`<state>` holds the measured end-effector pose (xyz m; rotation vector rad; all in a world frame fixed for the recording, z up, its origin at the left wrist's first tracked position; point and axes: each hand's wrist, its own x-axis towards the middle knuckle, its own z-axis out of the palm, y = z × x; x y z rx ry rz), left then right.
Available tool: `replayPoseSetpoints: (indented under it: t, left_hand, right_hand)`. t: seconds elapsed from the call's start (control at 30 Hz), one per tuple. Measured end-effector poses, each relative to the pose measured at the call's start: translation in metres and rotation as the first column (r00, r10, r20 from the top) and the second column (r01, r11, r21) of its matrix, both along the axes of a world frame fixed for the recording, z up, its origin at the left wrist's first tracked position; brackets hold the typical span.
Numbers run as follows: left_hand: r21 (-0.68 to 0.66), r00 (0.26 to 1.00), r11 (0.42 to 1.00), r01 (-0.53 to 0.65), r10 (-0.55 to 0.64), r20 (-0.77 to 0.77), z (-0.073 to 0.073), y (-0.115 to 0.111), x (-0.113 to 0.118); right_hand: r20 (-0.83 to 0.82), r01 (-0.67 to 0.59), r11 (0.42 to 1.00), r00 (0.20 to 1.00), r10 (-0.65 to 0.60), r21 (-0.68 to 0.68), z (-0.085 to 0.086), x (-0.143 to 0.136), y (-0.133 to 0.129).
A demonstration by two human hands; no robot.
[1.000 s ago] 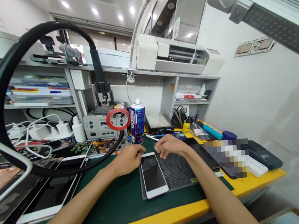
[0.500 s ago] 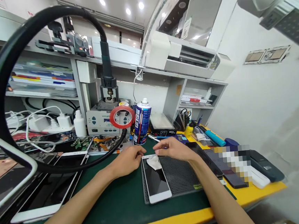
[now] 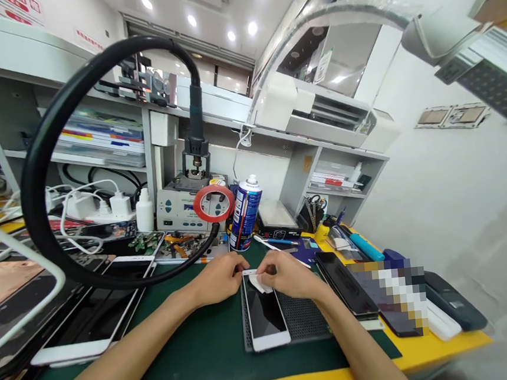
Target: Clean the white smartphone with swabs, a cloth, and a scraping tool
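Head view: white phone, dark screen up, lies flat on the left part of a dark mesh pad, itself on a green mat. My left hand sits at the phone's far left corner, fingers curled inward; cannot tell whether they pinch anything. My right hand is over the far right corner, thumb and fingertips bent close together at a white patch on the screen. Cannot tell if the patch is a wipe or glare, nor if I grip it. Far side: blue spray can standing, red tape ring just left, cotton swab lying to the right. Right of the pad, a black phone; at left, a second white phone
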<state>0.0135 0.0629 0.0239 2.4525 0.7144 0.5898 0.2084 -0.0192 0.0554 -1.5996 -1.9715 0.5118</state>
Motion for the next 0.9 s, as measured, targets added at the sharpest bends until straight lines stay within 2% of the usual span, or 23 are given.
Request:
replayPoseSetpoints:
  t: [0.07,0.17,0.27,0.37,0.43,0.47,0.53,0.63,0.7,0.8,0.9]
  left_hand:
    - [0.004,1.000,1.000,0.005,-0.005,0.017,-0.003,0.000,-0.001]
    - [-0.017,0.992,1.000,-0.004,0.006,0.123,-0.002,-0.001,-0.002]
    - [-0.201,0.966,0.979,0.016,0.036,0.255,0.009,-0.005,-0.005]
    - [-0.465,0.935,0.868,0.175,0.002,0.355,0.022,-0.011,-0.009]
    - [-0.557,0.914,0.778,0.292,-0.055,0.402,0.026,-0.015,-0.010]
    - [-0.579,0.906,0.747,0.327,-0.073,0.418,0.027,-0.016,-0.010]
    - [-0.601,0.894,0.720,0.346,-0.059,0.445,0.024,-0.017,-0.008]
    - [-0.637,0.882,0.714,0.290,0.058,0.467,0.017,-0.014,-0.003]
    - [-0.673,0.877,0.688,0.272,0.110,0.467,0.014,-0.012,-0.001]
    - [-0.734,0.864,0.604,0.310,0.142,0.482,0.014,-0.012,-0.001]
    - [-0.757,0.816,0.491,0.431,0.146,0.560,0.015,-0.014,-0.004]
  right_hand:
    - [-0.156,-0.003,1.000,0.988,0.002,-0.004,0.007,0.002,-0.005]
    - [-0.450,-0.023,0.995,0.893,-0.025,-0.101,0.016,0.005,-0.013]
    - [-0.556,-0.002,0.991,0.827,-0.075,-0.137,0.018,0.003,-0.019]
    - [-0.559,0.044,0.990,0.822,-0.113,-0.135,0.015,-0.005,-0.021]
    - [-0.551,0.051,0.991,0.827,-0.110,-0.122,0.014,-0.011,-0.020]
    - [-0.545,0.052,0.992,0.832,-0.107,-0.116,0.015,-0.014,-0.019]
    - [-0.524,0.064,0.991,0.844,-0.117,-0.117,0.016,-0.020,-0.017]
    - [-0.488,0.087,0.990,0.863,-0.132,-0.114,0.018,-0.027,-0.012]
    - [-0.461,0.110,0.991,0.877,-0.136,-0.082,0.018,-0.029,-0.009]
    - [-0.400,0.147,0.989,0.906,-0.136,-0.005,0.019,-0.031,-0.005]
    - [-0.338,0.163,0.986,0.931,-0.138,0.045,0.022,-0.033,-0.003]
